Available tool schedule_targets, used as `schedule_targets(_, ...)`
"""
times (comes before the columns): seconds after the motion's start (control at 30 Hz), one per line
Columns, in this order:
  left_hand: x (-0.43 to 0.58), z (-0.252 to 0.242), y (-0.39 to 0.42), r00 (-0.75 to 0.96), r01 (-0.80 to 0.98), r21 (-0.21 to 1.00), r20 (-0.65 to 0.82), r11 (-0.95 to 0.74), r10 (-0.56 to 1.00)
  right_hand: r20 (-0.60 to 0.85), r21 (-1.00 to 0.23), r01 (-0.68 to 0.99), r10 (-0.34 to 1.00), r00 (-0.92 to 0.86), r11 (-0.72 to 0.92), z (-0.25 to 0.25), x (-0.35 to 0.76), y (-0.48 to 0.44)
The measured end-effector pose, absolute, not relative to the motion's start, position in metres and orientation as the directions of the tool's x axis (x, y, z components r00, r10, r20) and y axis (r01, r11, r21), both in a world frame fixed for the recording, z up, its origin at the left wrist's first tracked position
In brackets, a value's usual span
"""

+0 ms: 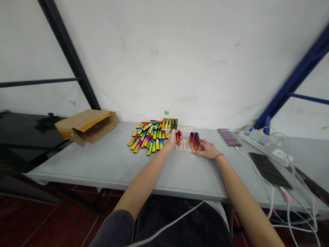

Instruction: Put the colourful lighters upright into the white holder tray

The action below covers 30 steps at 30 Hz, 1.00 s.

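Observation:
My left hand (174,138) is closed around a shiny red lighter (178,137), held upright over the left side of a white tray (184,145) with rows of round pockets. Spread around the tray's right end, my right hand (207,149) has its thumb at the front corner and its fingers by the back corner. A row of red-purple lighters (196,141) with dark tops stands upright at that end, and another dark-topped lighter (191,137) stands just left of it. Loose metallic multicoloured lighters (147,140) lie heaped left of my left hand.
Behind my left hand, a second white tray (186,128) holds upright gold-green lighters (169,123). An opened cardboard box (88,125) lies at left. To the right are a blurred purple object (229,137), a black phone (269,169), a power strip (267,145) and tangled white cables (272,195).

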<state>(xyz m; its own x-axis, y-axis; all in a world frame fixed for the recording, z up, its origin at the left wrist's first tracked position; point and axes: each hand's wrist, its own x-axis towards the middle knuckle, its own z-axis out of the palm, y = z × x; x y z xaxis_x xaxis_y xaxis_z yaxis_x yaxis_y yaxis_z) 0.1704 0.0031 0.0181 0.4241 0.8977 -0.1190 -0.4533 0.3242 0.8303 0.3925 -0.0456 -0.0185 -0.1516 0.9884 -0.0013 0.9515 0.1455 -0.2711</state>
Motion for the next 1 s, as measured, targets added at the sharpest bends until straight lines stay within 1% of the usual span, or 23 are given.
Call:
schedule_targets(0.1,0.1714,0.0212,0.0027,0.433,-0.467,0.822,-0.108,0.326,0.895,0.010,-0.272,0.950,0.988,-0.155,0.152,-0.0192,0.3928,-0.0455)
schedule_targets(0.33,0.1740,0.0244,0.0003,0.348,-0.538,0.795,-0.096,0.282,0.932,0.002,-0.259,0.955,0.989,-0.149,0.145,-0.0182,0.3931,-0.0459)
schedule_targets(0.43,0.1738,0.0242,-0.0012,0.355,-0.560,0.780,-0.077,0.278,0.932,0.005,-0.265,0.952,0.988,-0.155,0.151,-0.0185,0.3931,-0.0456)
schedule_targets(0.53,0.1735,0.0236,-0.0010,0.385,-0.556,0.775,-0.083,0.302,0.919,0.009,-0.267,0.951,0.987,-0.159,0.156,-0.0190,0.3931,-0.0453)
schedule_targets(0.73,0.1748,0.0224,0.0016,0.399,-0.492,0.810,-0.116,0.319,0.909,-0.001,-0.255,0.957,0.989,-0.146,0.141,-0.0191,0.3927,-0.0450)
schedule_targets(0.87,0.1762,0.0233,0.0005,0.372,-0.511,0.803,-0.117,0.308,0.921,-0.003,-0.256,0.956,0.989,-0.150,0.144,-0.0182,0.3923,-0.0454)
schedule_targets(1.0,0.1788,0.0227,0.0002,0.318,-0.523,0.815,-0.086,0.251,0.944,-0.020,-0.257,0.956,0.989,-0.148,0.138,-0.0168,0.3921,-0.0460)
